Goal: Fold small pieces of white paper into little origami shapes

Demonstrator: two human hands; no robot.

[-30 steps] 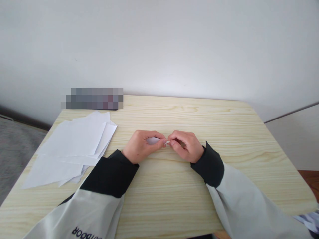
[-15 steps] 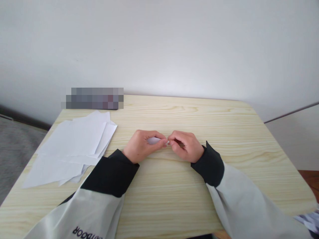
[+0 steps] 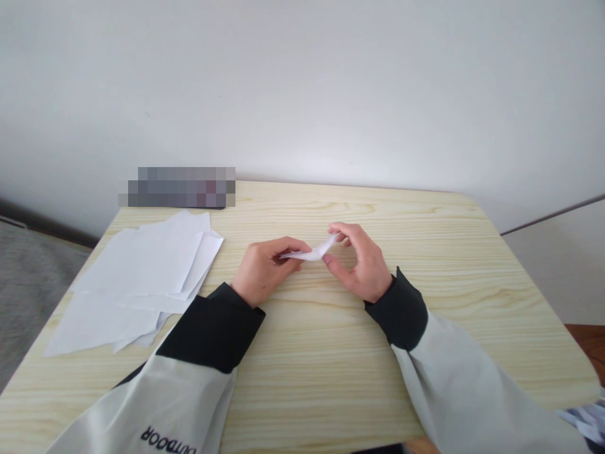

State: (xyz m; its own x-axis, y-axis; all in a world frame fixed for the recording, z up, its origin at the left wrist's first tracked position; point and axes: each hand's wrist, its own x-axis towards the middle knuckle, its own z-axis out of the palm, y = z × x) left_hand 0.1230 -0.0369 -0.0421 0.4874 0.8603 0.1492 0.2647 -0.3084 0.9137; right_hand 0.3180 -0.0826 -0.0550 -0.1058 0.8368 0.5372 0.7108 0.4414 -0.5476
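Just above the table's middle is a small folded piece of white paper [image 3: 314, 253], bent upward at its right end. My left hand [image 3: 267, 265] is closed on the paper's left part, thumb in front and fingers behind. At the other end, my right hand [image 3: 362, 261] curves around the raised flap. Its fingertips meet the flap's top while the thumb touches near the bend, leaving a wide gap between thumb and fingers. The layers inside the fold are too small to make out.
Loose white paper sheets [image 3: 142, 265] lie overlapped on the left of the pale wood-grain table [image 3: 321, 378]. Behind them, a blurred-out dark object [image 3: 182, 188] sits at the back left edge. A white wall [image 3: 331, 94] rises beyond the table. A dark object [image 3: 380, 449] shows at the bottom edge.
My right hand has moved up and its fingers have spread from a tight pinch. The folded paper, mostly hidden before, now shows with its right end tilted up. My left hand has shifted slightly.
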